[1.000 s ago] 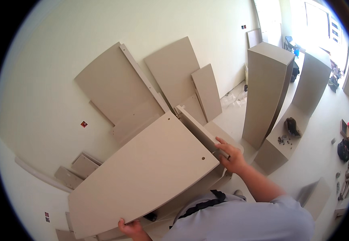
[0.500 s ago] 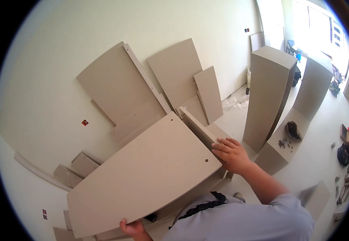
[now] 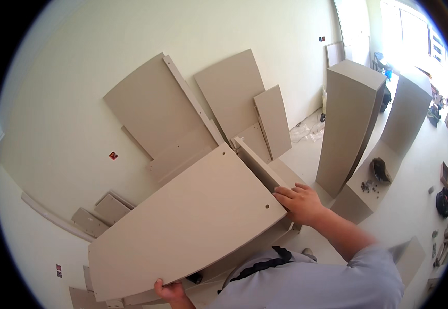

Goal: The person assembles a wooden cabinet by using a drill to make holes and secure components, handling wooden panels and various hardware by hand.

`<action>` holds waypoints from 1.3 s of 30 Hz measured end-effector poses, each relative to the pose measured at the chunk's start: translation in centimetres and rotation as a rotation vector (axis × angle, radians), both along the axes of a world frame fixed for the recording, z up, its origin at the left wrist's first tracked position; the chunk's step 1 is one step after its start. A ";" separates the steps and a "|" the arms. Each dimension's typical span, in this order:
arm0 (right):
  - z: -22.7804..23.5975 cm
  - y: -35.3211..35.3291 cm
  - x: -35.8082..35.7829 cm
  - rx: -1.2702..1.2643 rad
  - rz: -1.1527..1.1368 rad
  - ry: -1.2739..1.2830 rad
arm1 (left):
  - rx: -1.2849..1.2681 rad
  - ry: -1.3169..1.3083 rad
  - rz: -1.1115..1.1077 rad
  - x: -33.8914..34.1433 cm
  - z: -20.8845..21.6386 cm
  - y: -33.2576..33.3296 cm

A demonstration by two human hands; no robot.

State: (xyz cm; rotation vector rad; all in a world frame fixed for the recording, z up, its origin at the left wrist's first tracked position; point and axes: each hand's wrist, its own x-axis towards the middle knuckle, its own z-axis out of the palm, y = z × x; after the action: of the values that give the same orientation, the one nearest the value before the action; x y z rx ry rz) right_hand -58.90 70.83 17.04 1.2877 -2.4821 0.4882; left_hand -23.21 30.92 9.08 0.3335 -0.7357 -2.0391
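Your left hand point(image 3: 170, 291) grasps the near edge of the wide predrilled panel point(image 3: 183, 221), spread before you; along its right end runs a narrow board point(image 3: 259, 165), on which your right hand point(image 3: 301, 205) lies, its grip unclear. Even support from both hands should best keep panel and board aligned.

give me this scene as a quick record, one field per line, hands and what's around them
left hand: gripping the near edge of the large beige panel, thumb on top
right hand: at the panel's right end, fingers by the narrow board; exact contact unclear
panel detail: two round holes near its right end
wall: several beige boards leaning
right side: tall beige cabinet box standing; second beige unit beside it, bearing a dark bag and loose small parts
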 end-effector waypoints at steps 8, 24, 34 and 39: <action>-0.4 -0.8 0.0 0.087 -0.091 -0.189 | 0.044 0.063 0.003 -0.8 0.9 1.0; 0.2 -1.5 1.4 -0.097 -0.172 -0.368 | 0.036 0.101 -0.006 0.3 0.8 0.1; -0.5 -0.2 2.2 -0.412 -0.029 -0.459 | 0.039 0.090 -0.059 0.2 0.9 0.0; 3.8 -0.6 2.7 -0.176 0.152 -0.073 | 0.049 0.061 0.003 -0.7 2.0 1.3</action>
State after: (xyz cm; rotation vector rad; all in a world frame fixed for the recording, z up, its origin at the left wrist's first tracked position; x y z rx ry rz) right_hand -56.24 70.28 20.81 1.4150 -2.3469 0.7844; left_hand -23.89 32.20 11.09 0.2982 -0.6485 -2.0581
